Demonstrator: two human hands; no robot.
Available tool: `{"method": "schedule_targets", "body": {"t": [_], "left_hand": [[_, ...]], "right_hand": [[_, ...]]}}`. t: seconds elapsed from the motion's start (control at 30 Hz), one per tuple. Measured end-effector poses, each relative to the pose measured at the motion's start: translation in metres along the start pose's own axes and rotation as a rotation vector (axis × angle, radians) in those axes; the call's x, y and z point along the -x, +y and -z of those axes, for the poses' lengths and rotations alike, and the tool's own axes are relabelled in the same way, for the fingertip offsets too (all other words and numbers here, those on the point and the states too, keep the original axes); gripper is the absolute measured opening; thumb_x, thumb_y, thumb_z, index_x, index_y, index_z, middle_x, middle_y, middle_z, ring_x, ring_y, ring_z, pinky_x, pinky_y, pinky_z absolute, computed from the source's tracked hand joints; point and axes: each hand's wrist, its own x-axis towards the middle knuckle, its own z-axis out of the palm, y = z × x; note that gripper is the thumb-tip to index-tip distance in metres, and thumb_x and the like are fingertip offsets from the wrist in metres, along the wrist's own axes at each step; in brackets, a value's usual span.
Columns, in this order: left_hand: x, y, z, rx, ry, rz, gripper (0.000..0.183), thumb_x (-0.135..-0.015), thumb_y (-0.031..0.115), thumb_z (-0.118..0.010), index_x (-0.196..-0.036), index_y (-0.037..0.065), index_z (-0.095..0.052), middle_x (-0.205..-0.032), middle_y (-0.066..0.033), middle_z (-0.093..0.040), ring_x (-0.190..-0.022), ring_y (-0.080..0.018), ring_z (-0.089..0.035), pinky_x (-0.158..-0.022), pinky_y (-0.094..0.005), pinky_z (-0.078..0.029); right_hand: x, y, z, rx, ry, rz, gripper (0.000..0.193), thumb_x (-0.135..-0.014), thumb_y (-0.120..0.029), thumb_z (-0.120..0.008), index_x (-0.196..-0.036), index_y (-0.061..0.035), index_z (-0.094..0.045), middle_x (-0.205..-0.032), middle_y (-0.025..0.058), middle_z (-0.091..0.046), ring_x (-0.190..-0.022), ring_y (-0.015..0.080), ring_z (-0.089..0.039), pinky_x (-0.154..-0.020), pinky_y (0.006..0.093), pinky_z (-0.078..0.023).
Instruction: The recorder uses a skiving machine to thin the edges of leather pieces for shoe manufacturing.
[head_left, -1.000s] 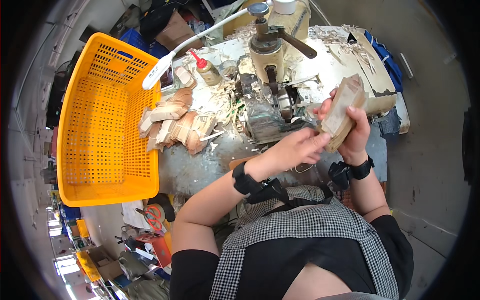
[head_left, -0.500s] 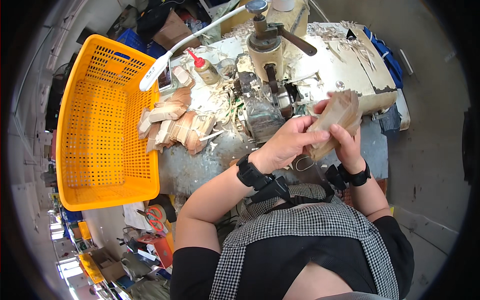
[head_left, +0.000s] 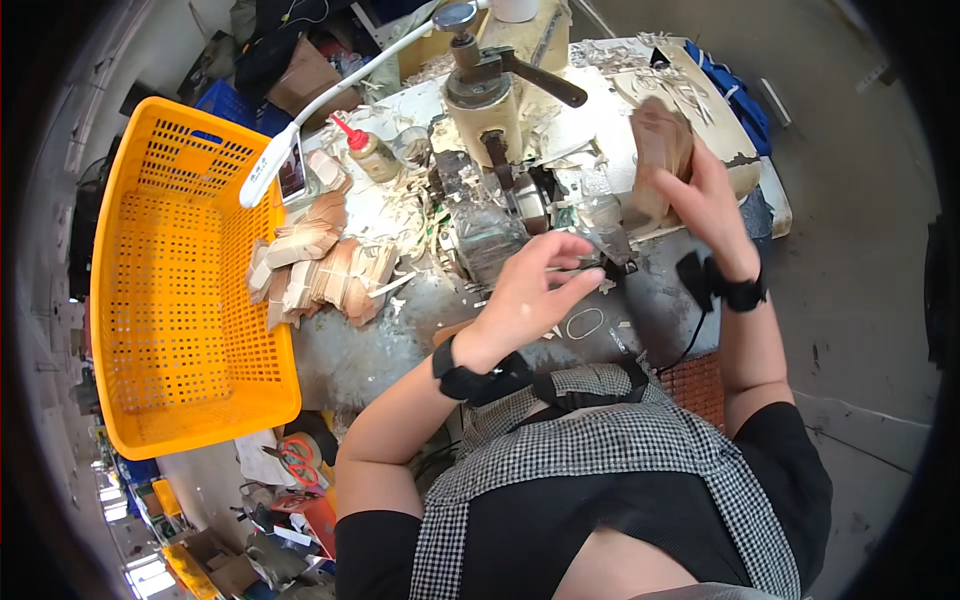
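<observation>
My right hand (head_left: 705,195) grips a stack of tan leather-like pieces (head_left: 660,155) and holds it up over the right side of the worn workbench (head_left: 400,340). My left hand (head_left: 530,290) hovers with fingers apart and nothing in it, just in front of the metal head of the bench machine (head_left: 490,110), beside a rubber band (head_left: 585,322) lying on the bench. Both wrists wear black bands. A heap of similar tan pieces (head_left: 320,265) lies on the bench's left part.
A large empty orange mesh basket (head_left: 170,270) stands left of the bench. A white gooseneck lamp (head_left: 275,165) reaches over the heap. A small glue bottle with a red tip (head_left: 362,150) stands behind it. Scraps litter the bench top, and boxes and clutter lie on the floor below.
My left hand has let go of the stack and dropped toward the machine. My right hand has carried the stack up and to the right.
</observation>
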Motion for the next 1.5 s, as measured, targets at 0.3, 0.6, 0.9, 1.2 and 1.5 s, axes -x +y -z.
{"method": "schedule_targets", "body": {"t": [0.3,0.6,0.9,1.2,1.5], "left_hand": [[0.051,-0.011,0.042,0.121,0.131,0.121,0.023,-0.09,0.009,-0.064,-0.11,0.0,-0.059,-0.105,-0.0051,-0.062,-0.099,-0.0113,-0.059,-0.087,-0.0252,-0.047],[0.108,-0.045,0.075,0.161,0.374,0.21,0.016,-0.092,0.008,-0.06,-0.106,0.0,-0.061,-0.103,-0.0054,-0.065,-0.098,-0.0122,-0.061,-0.088,-0.0264,-0.047],[0.137,-0.068,0.086,0.209,0.445,0.213,0.015,-0.093,0.011,-0.06,-0.105,0.001,-0.062,-0.102,-0.0065,-0.066,-0.094,-0.012,-0.062,-0.084,-0.0255,-0.049],[0.144,-0.073,0.083,0.241,0.495,0.246,0.016,-0.091,0.01,-0.062,-0.104,0.001,-0.061,-0.097,-0.0028,-0.065,-0.089,-0.0094,-0.06,-0.082,-0.0252,-0.048],[0.142,-0.083,0.083,0.021,0.512,0.158,0.02,-0.088,0.01,-0.066,-0.105,0.0,-0.061,-0.095,-0.0034,-0.065,-0.087,-0.012,-0.061,-0.082,-0.0252,-0.047]], "right_hand": [[-0.042,0.035,-0.003,0.71,-0.154,0.122,0.038,-0.084,-0.028,-0.064,-0.105,-0.0009,-0.049,-0.096,0.0212,-0.062,-0.087,0.0386,-0.061,-0.074,0.0449,-0.049],[-0.059,0.034,0.022,0.109,-0.102,0.087,0.036,-0.087,-0.029,-0.067,-0.106,0.0003,-0.057,-0.084,0.0062,-0.06,-0.077,0.0113,-0.053,-0.069,0.0264,-0.045],[-0.073,0.033,0.036,0.348,-0.299,-0.203,0.056,-0.084,-0.035,-0.069,-0.125,0.0003,-0.057,-0.105,0.0107,-0.062,-0.094,0.0167,-0.057,-0.077,0.0298,-0.048],[-0.065,0.031,0.021,0.75,-0.178,0.13,0.065,-0.067,-0.02,-0.08,-0.121,0.003,-0.055,-0.106,0.0212,-0.064,-0.097,0.0325,-0.061,-0.081,0.0381,-0.049],[-0.072,0.036,0.03,0.81,-0.093,0.037,0.048,-0.067,-0.015,-0.077,-0.108,0.0029,-0.06,-0.095,0.0219,-0.065,-0.089,0.0357,-0.062,-0.078,0.0385,-0.048]]}}
